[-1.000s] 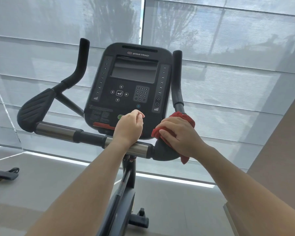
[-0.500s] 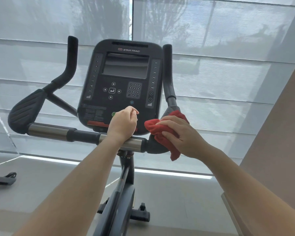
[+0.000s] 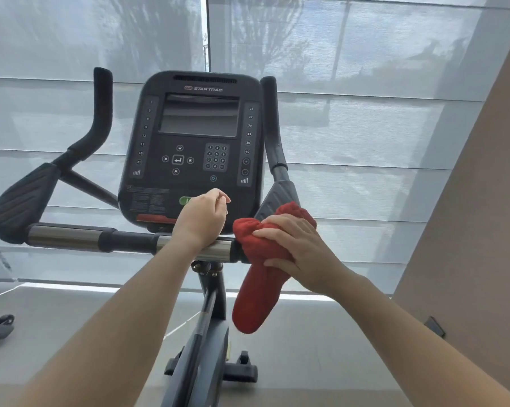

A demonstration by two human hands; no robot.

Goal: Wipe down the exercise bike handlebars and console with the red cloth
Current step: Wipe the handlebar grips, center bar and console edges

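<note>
Left pad: well left of the left hand we see the left handlebar pad (image 3: 21, 201), dark and ribbed; the left upright grip (image 3: 102, 113) rises above it.
Crossbar: the crossbar (image 3: 62, 237) runs from that pad towards both hands; one chrome section lies left of the left hand, another passes under its wrist.
Console: the console (image 3: 195, 124) stands just behind and above the left hand; its screen is dark; a green button (image 3: 184, 200) peeks out at the hand's left edge.
Left hand: our left hand (image 3: 202, 218) rests its wrist on the crossbar; fingers curled in, thumb on top, holding nothing we can see.
Red cloth: the red cloth (image 3: 259, 289) is bunched over the crossbar's right end, between the two hands; its loose tail hangs down below the right hand.
Right hand: our right hand (image 3: 294, 248) grips the cloth, fingers wrapped over the top, thumb underneath.
Right grip: the right handlebar pad (image 3: 277, 198) touches the cloth just above the right hand; the right upright grip (image 3: 272, 121) climbs beside the console.
Backdrop: grey blinds (image 3: 365, 127) hang beyond both hands; a beige wall (image 3: 468, 201) stands right of the right hand.
</note>
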